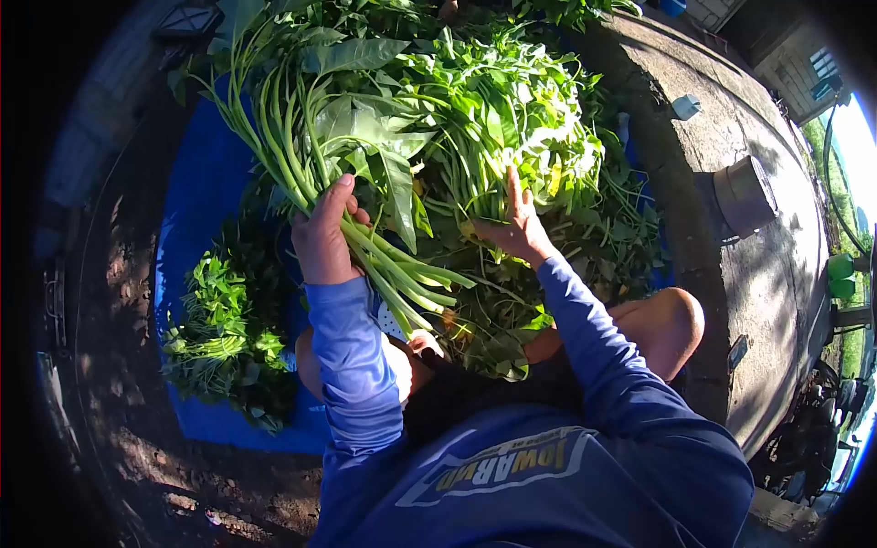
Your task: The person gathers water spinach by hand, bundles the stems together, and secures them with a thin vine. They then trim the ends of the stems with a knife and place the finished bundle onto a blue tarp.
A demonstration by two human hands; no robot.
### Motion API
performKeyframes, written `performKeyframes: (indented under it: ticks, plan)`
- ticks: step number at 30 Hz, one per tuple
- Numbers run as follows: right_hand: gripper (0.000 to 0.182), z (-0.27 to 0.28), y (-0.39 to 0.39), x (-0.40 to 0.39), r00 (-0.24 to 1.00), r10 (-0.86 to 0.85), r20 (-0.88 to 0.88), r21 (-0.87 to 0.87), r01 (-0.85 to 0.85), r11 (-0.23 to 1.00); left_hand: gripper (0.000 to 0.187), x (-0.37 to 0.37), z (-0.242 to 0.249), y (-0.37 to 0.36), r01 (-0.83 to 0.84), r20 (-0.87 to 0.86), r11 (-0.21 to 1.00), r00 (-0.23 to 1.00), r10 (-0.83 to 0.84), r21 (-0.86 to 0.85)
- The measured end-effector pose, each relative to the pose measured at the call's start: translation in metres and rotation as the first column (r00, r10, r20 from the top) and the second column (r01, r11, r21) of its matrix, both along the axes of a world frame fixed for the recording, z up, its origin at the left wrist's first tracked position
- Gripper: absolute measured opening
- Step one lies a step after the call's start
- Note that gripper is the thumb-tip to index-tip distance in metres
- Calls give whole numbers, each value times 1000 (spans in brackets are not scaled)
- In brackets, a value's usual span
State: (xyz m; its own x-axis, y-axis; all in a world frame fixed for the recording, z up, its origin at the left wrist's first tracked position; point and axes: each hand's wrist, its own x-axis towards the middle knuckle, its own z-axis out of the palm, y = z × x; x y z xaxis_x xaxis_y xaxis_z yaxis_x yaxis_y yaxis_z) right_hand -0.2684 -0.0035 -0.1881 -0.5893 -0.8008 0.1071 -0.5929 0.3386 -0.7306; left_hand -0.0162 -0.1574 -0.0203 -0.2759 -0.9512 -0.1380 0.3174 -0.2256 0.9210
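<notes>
My left hand is closed around a bunch of water spinach. Its long pale-green stems run through my fist, cut ends pointing down to the right and broad leaves fanning out at the top. To the right, my right hand has its fingers stretched out and thumb apart, at the lower edge of a large heap of leafy greens. Whether its fingertips press on the stems there is hard to tell. Loose leaves and stems lie below, between my legs.
A blue sheet lies under the greens, with a smaller pile of bundled greens at its left. On the right runs a concrete ledge, bearing a round metal container and a small pale-blue object.
</notes>
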Motion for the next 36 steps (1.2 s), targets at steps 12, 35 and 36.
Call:
performKeyframes:
  ticks: [12, 35, 36]
  plan:
    - [18, 44, 33, -38, 963, -266, -36, -303, 243, 921, 22, -24, 33, 17, 102, 111, 995, 989, -101, 0]
    - [24, 237, -21, -112, 935, 189, 300, -39, -186, 982, 23, -25, -69, -9, 103, 43, 979, 993, -113, 177]
    - [23, 264, -13, -114, 913, 147, 381, -61, -134, 989, 24, -26, -68, -11, 99, 37, 971, 993, -109, 217]
